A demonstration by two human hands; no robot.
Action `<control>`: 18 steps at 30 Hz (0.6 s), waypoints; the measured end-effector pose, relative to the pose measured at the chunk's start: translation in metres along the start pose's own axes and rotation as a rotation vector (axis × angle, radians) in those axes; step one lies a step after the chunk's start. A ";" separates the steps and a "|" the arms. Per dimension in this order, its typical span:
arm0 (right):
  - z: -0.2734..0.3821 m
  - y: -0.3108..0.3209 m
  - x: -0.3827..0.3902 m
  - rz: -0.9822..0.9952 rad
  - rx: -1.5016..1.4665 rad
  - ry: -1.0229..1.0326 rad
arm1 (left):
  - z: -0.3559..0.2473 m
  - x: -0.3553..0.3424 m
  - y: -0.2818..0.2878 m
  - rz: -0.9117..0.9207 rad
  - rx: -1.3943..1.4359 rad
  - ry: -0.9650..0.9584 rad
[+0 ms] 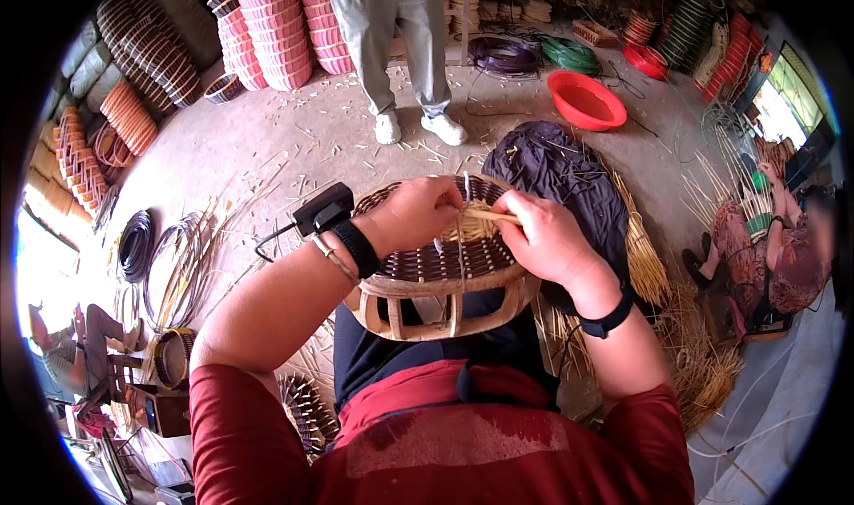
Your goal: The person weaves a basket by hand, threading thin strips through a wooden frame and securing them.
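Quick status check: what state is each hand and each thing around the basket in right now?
left hand: gripping the basket's far rim
right hand: pinching a pale strip
basket: unfinished, tilted on the lap
red basin: upright, nothing visible inside
dark cloth: crumpled behind the basket
straw bundle: lying loose on the floor

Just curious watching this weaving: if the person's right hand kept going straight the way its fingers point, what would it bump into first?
The right hand points toward the person's left, across the basket. First in line seems the pale strip it pinches, then the left hand close beyond, though depth is hard to judge.
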State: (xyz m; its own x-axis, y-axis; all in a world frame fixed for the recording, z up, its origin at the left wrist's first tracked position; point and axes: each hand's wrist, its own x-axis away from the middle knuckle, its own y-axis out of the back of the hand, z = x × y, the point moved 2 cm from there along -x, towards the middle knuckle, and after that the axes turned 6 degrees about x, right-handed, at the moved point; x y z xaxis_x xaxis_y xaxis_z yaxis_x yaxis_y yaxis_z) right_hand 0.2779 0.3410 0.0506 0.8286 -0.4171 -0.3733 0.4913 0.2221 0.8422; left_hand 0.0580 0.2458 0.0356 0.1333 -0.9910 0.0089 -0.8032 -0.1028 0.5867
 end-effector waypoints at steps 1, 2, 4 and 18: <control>0.007 0.008 -0.004 -0.003 -0.031 0.061 | 0.000 0.002 0.003 -0.026 0.058 0.057; 0.019 0.013 -0.008 -0.002 -0.066 0.123 | 0.001 0.006 0.005 -0.052 0.116 0.119; 0.048 0.010 -0.010 0.116 0.092 0.022 | 0.019 0.008 0.006 -0.055 0.142 0.140; 0.026 -0.057 -0.038 0.149 0.291 0.101 | -0.008 0.008 0.011 -0.019 0.399 0.108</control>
State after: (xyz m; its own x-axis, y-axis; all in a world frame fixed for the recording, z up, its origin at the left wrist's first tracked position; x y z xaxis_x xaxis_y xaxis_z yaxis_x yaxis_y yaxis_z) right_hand 0.2117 0.3209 0.0269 0.9153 -0.3062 -0.2618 0.2772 0.0070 0.9608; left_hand 0.0545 0.2375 0.0485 0.1928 -0.9763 0.0982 -0.9594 -0.1666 0.2274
